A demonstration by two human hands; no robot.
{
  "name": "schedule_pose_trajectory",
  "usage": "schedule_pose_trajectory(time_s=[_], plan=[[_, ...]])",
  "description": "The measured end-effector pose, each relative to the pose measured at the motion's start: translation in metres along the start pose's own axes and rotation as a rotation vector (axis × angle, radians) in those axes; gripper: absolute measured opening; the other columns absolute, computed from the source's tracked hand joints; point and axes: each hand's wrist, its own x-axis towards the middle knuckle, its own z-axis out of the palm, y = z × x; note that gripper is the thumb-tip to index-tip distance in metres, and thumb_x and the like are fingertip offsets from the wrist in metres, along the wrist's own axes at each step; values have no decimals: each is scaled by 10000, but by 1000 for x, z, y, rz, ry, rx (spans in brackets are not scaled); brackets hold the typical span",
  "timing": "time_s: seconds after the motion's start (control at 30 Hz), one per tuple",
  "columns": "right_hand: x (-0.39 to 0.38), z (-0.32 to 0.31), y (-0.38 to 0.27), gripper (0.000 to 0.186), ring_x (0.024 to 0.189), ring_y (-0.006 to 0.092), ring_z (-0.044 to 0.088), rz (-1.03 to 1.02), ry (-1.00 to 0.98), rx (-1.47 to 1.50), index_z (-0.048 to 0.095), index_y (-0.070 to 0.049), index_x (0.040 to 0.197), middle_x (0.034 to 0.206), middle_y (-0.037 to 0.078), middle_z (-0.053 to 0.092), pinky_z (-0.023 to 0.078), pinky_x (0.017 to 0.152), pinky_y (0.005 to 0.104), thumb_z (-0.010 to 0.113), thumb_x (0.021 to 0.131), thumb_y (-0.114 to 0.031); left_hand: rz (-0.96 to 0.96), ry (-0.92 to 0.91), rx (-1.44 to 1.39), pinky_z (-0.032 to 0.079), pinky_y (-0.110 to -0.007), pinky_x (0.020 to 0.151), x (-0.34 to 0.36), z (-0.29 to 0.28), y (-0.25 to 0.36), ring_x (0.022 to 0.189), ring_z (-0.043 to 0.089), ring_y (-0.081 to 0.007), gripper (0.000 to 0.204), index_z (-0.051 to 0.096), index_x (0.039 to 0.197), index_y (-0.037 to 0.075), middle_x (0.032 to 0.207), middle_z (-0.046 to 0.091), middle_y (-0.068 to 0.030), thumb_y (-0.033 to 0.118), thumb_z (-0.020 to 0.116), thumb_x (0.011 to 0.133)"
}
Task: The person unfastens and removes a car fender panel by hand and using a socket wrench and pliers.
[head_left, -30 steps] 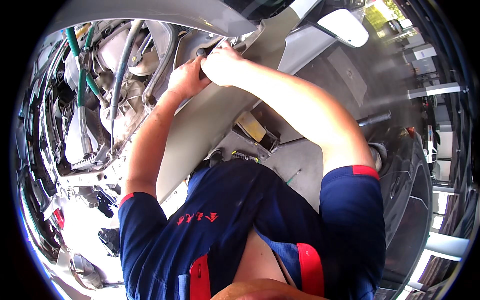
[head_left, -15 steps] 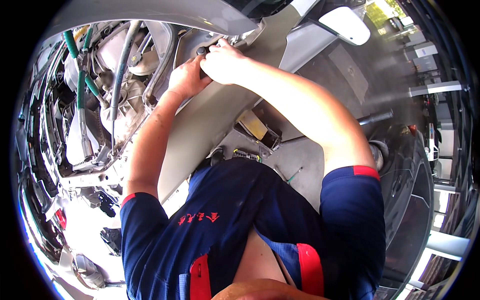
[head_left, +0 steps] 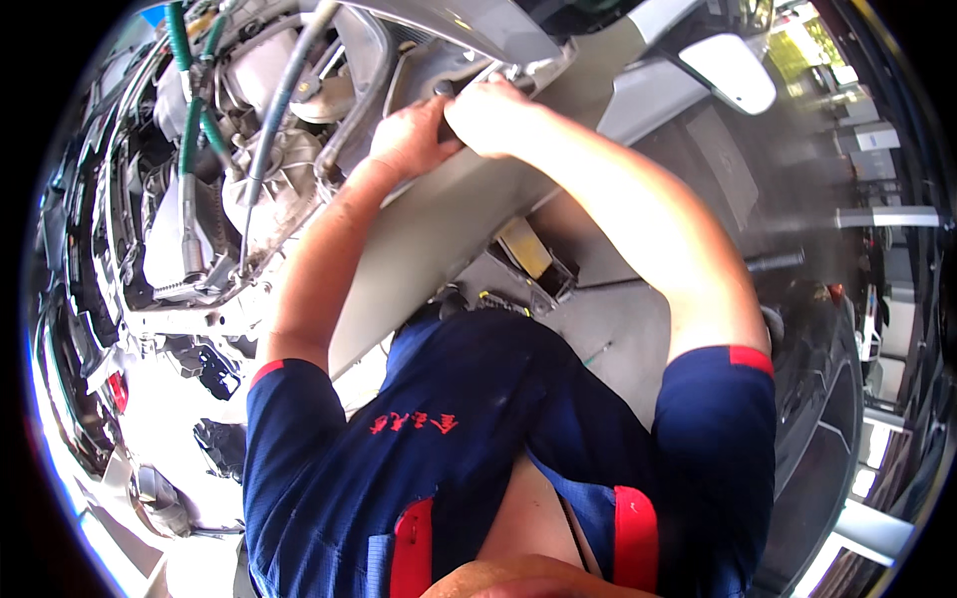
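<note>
Both my hands are close together on the upper edge of a car's pale silver fender point(head_left: 394, 249), beside the engine bay. My left hand point(head_left: 409, 142) has curled fingers around or against a small dark cylindrical piece point(head_left: 444, 90), whose lower part is hidden. My right hand point(head_left: 490, 122) sits just to its right, fingers bent down over the fender's inner edge near a metal bracket point(head_left: 543, 70); what they grip is hidden.
The engine bay point(head_left: 269, 169) with green hoses point(head_left: 189, 140) fills the left. A side mirror point(head_left: 726, 72) is upper right. Below the fender, an open box with a yellow part point(head_left: 526, 249) lies on the grey floor point(head_left: 618, 329). A dark car body point(head_left: 817, 419) is at right.
The view has shifted, putting the car, arms and hands further right in the picture. My hands keep nearly the same grip and place on the fender edge.
</note>
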Motion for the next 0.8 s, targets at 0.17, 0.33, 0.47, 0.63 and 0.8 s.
schedule_pose_trajectory(time_s=[0.17,0.33,0.47,0.63,0.8], plan=[[-7,-13,-5,218,1049,297,727,226,-138,437,771,-80,1007,1059,113,770,546,911,462,644,930,-239,14,-66,-26,541,-469,962,-2,1,0,1138,666,-362,596,562,1271,85,1188,685,-170,416,767,820],[-1,14,-11,185,1026,264,738,22,211,-7,780,-79,985,1057,128,771,576,878,397,657,900,-188,-26,-69,-13,514,-481,997,0,-5,3,1172,644,-360,550,557,1252,109,1211,673,-161,403,750,830],[2,-9,-12,209,1019,271,743,122,-108,224,785,-79,1008,1071,129,769,594,847,378,732,824,-164,-43,-117,2,512,-481,998,-1,-10,5,1171,642,-365,575,546,1282,112,1226,672,-154,397,753,826],[3,-4,-14,212,1057,310,729,181,-63,276,761,-31,1014,1077,159,760,591,886,428,709,824,-109,-28,-71,-17,516,-488,983,-2,-10,5,1151,649,-377,585,545,1288,113,1217,681,-165,392,755,819],[4,11,-10,208,1077,315,724,57,80,184,750,-51,1026,1093,156,759,592,906,461,718,834,-123,-35,-98,8,524,-483,988,-5,-7,2,1172,645,-369,635,538,1304,73,1238,670,-169,404,762,810]])
